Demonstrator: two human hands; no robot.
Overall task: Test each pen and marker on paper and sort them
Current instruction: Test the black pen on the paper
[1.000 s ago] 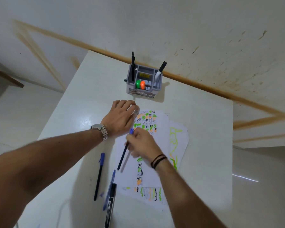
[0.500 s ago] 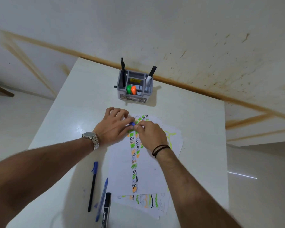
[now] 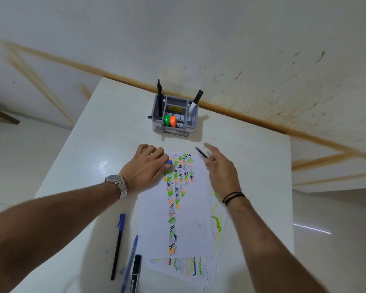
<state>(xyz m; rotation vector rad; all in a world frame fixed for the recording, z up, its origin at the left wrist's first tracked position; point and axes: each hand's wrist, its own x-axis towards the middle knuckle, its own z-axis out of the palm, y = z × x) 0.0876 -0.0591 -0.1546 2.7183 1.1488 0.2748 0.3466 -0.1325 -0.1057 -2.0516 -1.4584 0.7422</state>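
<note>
My left hand (image 3: 145, 168) rests on the top left corner of the scribbled paper (image 3: 190, 218) and pinches a small blue pen cap (image 3: 169, 162). To the right, my right hand (image 3: 221, 172) hovers blurred over the paper's top right corner, holding a thin dark pen (image 3: 201, 153) whose free end points up-left toward the grey desk organizer (image 3: 191, 123). On the table left of the paper lie a black pen with a blue cap (image 3: 117, 246), a blue pen (image 3: 131, 261) and a black marker (image 3: 136, 273).
The organizer holds a black pen (image 3: 159, 96), a white marker with a black cap (image 3: 195, 101), and green (image 3: 167, 119) and orange (image 3: 173, 121) highlighters. More scribbled sheets (image 3: 217, 225) lie under the top one. The white table (image 3: 251, 166) ends at the wall behind and drops off at right.
My hands, joined at the pen's cap half a second ago, have pulled apart. The blue cap stays in my left hand; my right hand has swung right with the uncapped pen.
</note>
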